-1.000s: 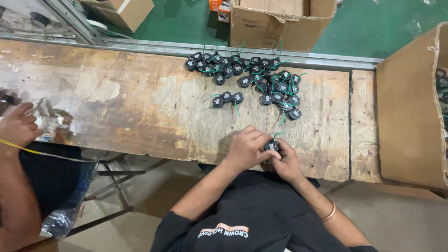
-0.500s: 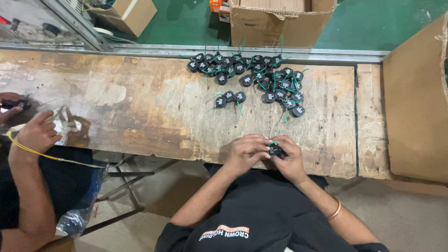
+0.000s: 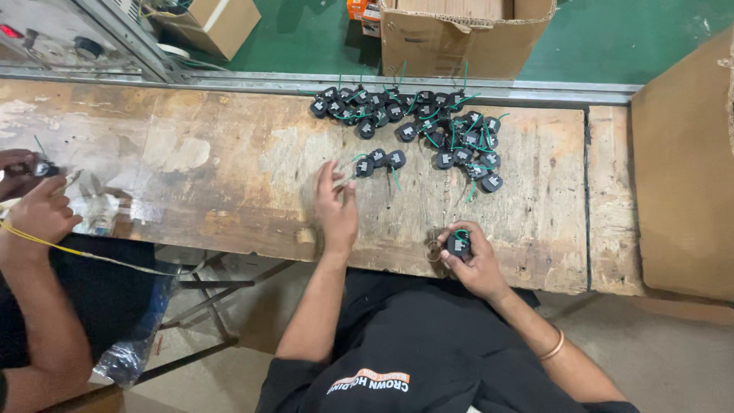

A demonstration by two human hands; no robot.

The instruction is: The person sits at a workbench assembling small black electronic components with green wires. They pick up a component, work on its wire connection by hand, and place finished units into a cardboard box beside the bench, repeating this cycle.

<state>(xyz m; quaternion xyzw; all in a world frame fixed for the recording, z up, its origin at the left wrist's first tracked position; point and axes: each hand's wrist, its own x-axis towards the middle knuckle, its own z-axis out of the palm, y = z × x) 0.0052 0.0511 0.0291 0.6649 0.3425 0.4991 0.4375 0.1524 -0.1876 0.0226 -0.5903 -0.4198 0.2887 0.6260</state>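
My right hand (image 3: 472, 260) grips a small black round part with a green wire (image 3: 458, 245) near the front edge of the worn wooden workbench (image 3: 229, 176). My left hand (image 3: 336, 205) lies stretched out over the bench with fingers apart and nothing in it, its fingertips close to two black parts (image 3: 380, 160) set apart from the rest. Farther back lies a pile of several like black parts with green wires (image 3: 428, 126).
A co-worker's hands (image 3: 34, 206) work at the bench's left end with a yellow wire (image 3: 84, 252) and small parts. A large cardboard box (image 3: 680, 168) stands at the right. More boxes (image 3: 459, 34) sit on the green floor behind a metal rail (image 3: 382, 82).
My hands were together on one black part at the bench's front edge. Now the left hand has let go and reached forward toward the two loose parts; the right hand keeps the part.
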